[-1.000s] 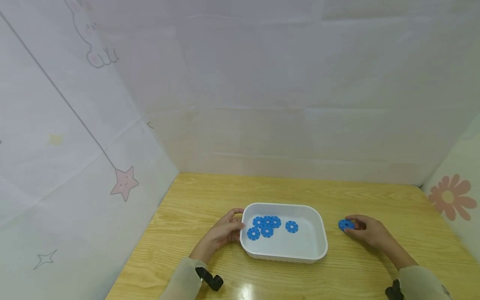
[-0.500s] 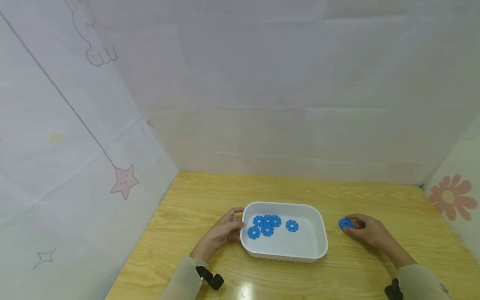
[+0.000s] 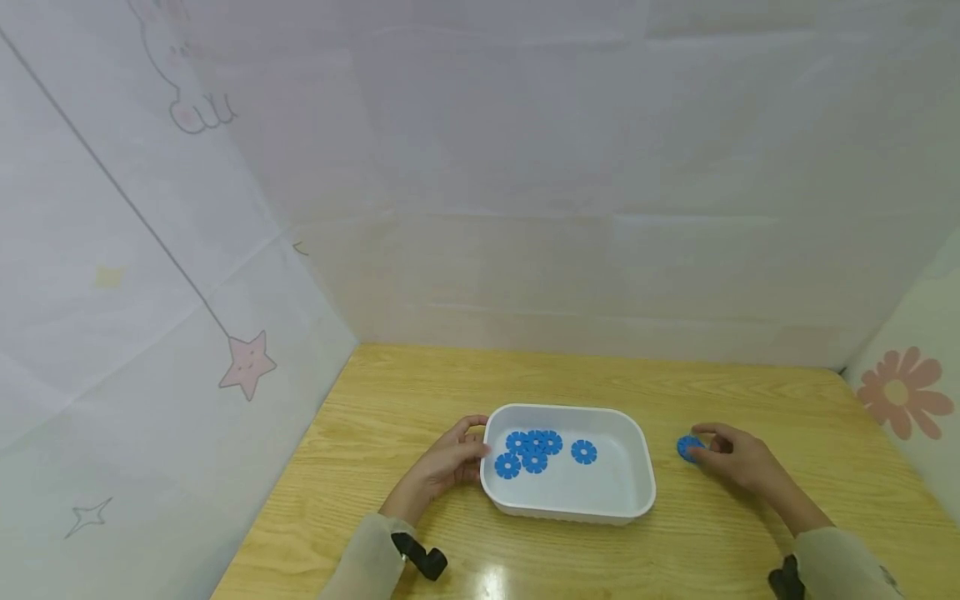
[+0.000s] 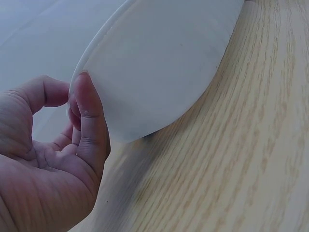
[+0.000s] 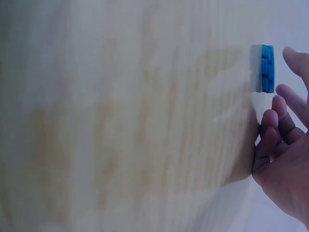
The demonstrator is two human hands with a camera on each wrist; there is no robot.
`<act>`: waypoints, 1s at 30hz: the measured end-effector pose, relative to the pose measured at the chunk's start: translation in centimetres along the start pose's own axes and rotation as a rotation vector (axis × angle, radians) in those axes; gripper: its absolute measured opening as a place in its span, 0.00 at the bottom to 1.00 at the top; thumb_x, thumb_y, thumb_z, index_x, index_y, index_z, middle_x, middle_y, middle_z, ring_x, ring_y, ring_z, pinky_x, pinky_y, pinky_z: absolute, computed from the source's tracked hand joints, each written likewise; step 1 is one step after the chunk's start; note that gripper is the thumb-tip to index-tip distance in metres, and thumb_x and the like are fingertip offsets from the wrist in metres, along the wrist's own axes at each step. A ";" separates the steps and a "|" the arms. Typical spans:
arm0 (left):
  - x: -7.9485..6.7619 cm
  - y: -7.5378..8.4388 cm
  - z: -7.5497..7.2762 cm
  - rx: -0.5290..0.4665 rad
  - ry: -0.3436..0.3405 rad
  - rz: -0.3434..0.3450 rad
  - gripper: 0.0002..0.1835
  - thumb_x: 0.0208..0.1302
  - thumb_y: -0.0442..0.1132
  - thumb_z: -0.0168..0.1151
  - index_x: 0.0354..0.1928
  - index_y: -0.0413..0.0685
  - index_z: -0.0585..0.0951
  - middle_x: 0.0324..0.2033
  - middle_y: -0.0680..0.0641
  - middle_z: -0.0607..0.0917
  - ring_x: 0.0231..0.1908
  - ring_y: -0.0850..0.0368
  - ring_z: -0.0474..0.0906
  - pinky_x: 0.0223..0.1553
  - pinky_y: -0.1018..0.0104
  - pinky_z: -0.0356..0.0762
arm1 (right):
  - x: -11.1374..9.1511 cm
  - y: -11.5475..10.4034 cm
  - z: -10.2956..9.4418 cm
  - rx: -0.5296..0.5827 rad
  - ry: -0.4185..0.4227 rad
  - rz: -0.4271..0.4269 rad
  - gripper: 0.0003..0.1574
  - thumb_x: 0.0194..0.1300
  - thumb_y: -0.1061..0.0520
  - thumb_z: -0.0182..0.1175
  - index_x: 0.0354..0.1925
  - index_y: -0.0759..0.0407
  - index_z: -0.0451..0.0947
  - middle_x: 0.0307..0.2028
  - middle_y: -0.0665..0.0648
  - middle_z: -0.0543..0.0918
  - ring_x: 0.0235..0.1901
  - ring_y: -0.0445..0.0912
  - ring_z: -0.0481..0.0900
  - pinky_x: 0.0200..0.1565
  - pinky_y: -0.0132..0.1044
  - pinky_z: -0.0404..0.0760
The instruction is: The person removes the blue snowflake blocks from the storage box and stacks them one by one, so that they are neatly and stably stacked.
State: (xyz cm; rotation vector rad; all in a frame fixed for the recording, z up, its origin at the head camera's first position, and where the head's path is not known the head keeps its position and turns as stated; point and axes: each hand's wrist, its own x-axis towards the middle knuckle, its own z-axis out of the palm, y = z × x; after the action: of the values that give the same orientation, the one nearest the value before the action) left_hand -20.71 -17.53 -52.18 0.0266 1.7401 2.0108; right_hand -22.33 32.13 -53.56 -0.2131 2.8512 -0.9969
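A white plastic tub (image 3: 567, 500) stands on the table with several blue notched snowflake discs (image 3: 534, 461) inside, most overlapping at its left end. My left hand (image 3: 450, 462) grips the tub's left rim between thumb and fingers; the left wrist view has the fingers against the outer wall (image 4: 154, 67). To the right of the tub, a small stack of blue discs (image 5: 267, 69) lies on the table. My right hand (image 3: 742, 458) hovers at this stack, thumb and forefinger parted close above it, with a narrow gap in the right wrist view. Its other fingers curl loosely near the tabletop.
The wooden table (image 3: 420, 375) is bounded by pale printed cloth (image 3: 615, 275) at the back and both sides. A single disc (image 3: 583, 452) lies apart in the tub. Black wrist straps (image 3: 420, 557) show at the sleeves.
My right thumb and forefinger have shifted slightly at the disc stack, with the thumb now covering more of it. The left hand and tub have stayed in place.
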 end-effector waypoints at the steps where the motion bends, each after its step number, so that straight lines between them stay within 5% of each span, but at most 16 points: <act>1: 0.0 0.0 0.0 0.000 0.001 0.000 0.33 0.65 0.29 0.59 0.71 0.45 0.62 0.52 0.32 0.80 0.32 0.55 0.83 0.30 0.65 0.84 | 0.0 -0.1 -0.1 0.005 0.010 0.005 0.39 0.68 0.36 0.62 0.64 0.62 0.75 0.36 0.53 0.77 0.34 0.45 0.71 0.34 0.37 0.72; 6: 0.0 0.0 0.0 0.004 0.000 0.002 0.33 0.65 0.29 0.59 0.71 0.44 0.62 0.51 0.33 0.81 0.31 0.56 0.83 0.29 0.67 0.83 | 0.3 -0.8 -0.7 0.036 0.081 0.000 0.38 0.72 0.36 0.57 0.67 0.60 0.73 0.36 0.54 0.77 0.30 0.44 0.70 0.29 0.36 0.71; 12: 0.0 0.0 -0.1 0.006 0.006 0.002 0.33 0.65 0.29 0.59 0.71 0.45 0.62 0.51 0.34 0.81 0.32 0.56 0.83 0.29 0.67 0.83 | 0.4 -4.4 -1.0 0.120 0.132 -0.095 0.35 0.73 0.39 0.57 0.67 0.59 0.73 0.39 0.55 0.78 0.33 0.43 0.72 0.29 0.35 0.74; 30: 0.1 -0.2 -0.1 -0.008 0.001 0.000 0.32 0.65 0.29 0.59 0.70 0.45 0.62 0.49 0.34 0.81 0.30 0.57 0.82 0.28 0.67 0.83 | 1.7 -13.8 3.2 0.308 0.066 -0.264 0.27 0.70 0.49 0.65 0.62 0.56 0.77 0.36 0.53 0.79 0.35 0.45 0.74 0.35 0.31 0.76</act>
State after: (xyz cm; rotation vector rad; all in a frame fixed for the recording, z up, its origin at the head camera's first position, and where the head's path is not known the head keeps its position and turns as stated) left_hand -20.74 -17.56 -52.41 0.0234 1.7330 2.0182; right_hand -22.16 19.21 -47.45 -0.5451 2.7232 -1.5007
